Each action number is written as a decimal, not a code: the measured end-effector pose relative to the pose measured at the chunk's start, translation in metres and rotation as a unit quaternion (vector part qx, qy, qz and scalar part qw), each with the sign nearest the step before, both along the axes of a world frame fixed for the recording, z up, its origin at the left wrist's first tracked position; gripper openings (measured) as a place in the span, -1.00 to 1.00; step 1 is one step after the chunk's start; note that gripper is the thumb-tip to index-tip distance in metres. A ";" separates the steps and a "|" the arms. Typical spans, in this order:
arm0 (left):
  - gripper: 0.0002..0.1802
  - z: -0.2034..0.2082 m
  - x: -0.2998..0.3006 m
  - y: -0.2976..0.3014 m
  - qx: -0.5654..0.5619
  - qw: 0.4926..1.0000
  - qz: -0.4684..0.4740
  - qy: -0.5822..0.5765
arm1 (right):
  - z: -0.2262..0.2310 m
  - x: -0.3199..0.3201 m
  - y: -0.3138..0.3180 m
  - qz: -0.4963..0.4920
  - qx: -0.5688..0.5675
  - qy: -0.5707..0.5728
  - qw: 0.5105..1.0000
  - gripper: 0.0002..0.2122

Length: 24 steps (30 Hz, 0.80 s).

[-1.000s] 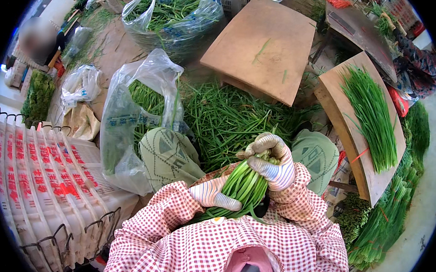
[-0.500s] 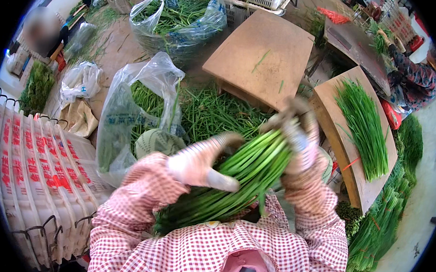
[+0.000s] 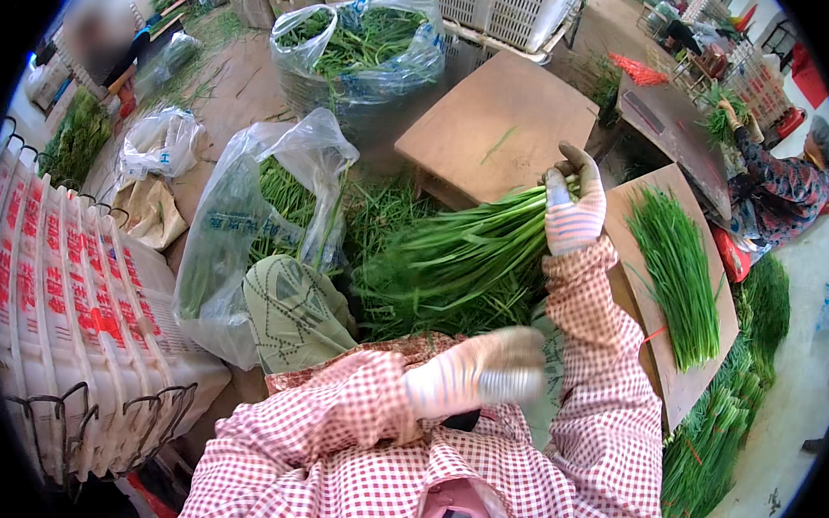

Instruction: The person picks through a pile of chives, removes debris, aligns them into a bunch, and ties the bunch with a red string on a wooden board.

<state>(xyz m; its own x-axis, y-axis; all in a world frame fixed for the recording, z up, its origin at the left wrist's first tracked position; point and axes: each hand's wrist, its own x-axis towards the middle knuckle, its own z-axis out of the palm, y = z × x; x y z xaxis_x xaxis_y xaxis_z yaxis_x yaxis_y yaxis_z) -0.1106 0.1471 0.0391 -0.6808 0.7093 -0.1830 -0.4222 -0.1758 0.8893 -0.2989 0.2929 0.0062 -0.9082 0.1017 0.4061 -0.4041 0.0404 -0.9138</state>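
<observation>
Gloved and raised in front of me, my right hand point(image 3: 574, 204) grips a bunch of chives point(image 3: 476, 243) by its pale stem ends. The leaves hang down to the left, their tips blurred over a heap of loose greens point(image 3: 380, 206) on the floor. My left hand point(image 3: 484, 370), in a striped glove, is close to my chest and apart from the bunch. Motion smears its fingers, so their pose is unclear. Right of my right arm, a bundle of chives point(image 3: 676, 273) with a red tie lies on a wooden board point(image 3: 624, 200).
A clear plastic bag point(image 3: 233, 240) of greens stands left of my knee, another bag point(image 3: 367, 83) farther back. A low wooden table point(image 3: 502, 113) is ahead. A white crate point(image 3: 84, 307) flanks me at left; tied bundles point(image 3: 714, 444) lie at right. A co-worker point(image 3: 784, 175) handles greens.
My left hand has left the bunch and come back toward my chest. The right hand has lifted the bunch up and away from my lap, its leaves swinging out over the heap.
</observation>
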 end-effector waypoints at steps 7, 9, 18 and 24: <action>-0.22 -0.022 -0.033 0.030 0.338 0.860 0.234 -0.304 | 0.034 0.109 -0.036 -0.092 0.132 0.232 0.959 -0.70; -0.42 -0.019 -0.028 0.031 0.354 0.842 0.285 -0.290 | 0.019 0.125 -0.035 -0.069 0.086 0.267 0.957 -0.66; -0.62 -0.024 -0.124 -0.007 0.149 0.963 0.191 -0.115 | -0.002 0.086 -0.012 0.193 -0.326 0.000 0.926 -0.40; -0.57 -0.107 -0.173 0.010 0.015 0.961 0.193 -0.198 | -0.094 0.050 0.000 0.106 -0.385 -0.171 0.901 -0.46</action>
